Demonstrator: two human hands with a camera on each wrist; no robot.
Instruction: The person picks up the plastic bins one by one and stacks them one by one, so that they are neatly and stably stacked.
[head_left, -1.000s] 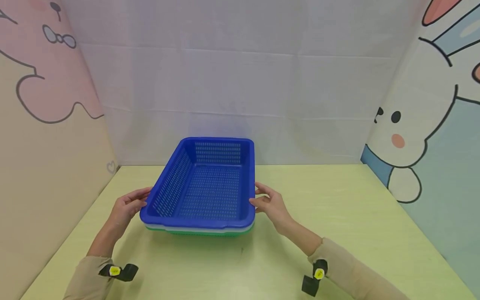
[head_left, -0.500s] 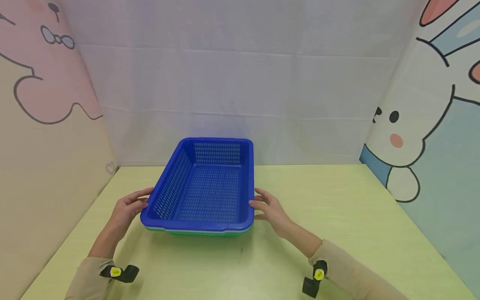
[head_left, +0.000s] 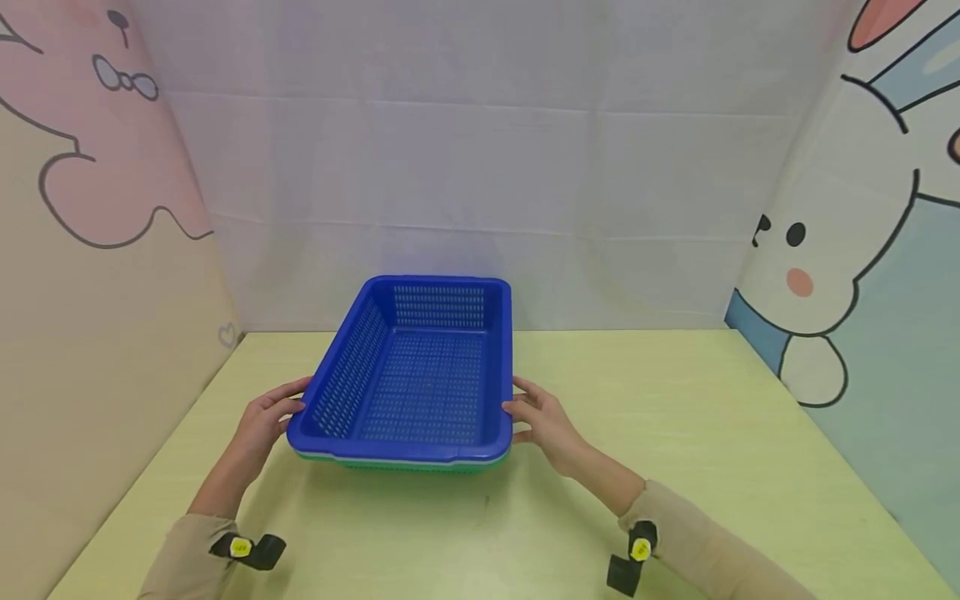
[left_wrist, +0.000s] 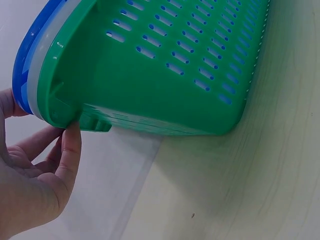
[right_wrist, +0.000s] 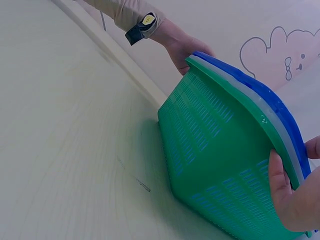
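Note:
A blue rectangular plastic basket (head_left: 420,451) with slotted walls sits nested on top of a white one (left_wrist: 35,75) and a green one (left_wrist: 165,95), their rims close together. My left hand (head_left: 258,427) grips the stack at its near left rim, thumb at the blue edge and fingers under the green rim in the left wrist view. On the opposite side my right hand (head_left: 546,423) holds the right rim, thumb on the blue edge and fingers reaching down along the green wall. The inside of the blue basket shows nothing in it.
The stack is over a pale yellow-green table (head_left: 675,417). A white cloth backdrop (head_left: 480,167) stands behind it, with cartoon-printed panels at left and right. Each sleeve carries a black strap with a yellow tag.
The blue basket has settled a little lower, so the white rim shows as a thinner band. My right fingers have spread lower, and my left thumb has come onto the rim.

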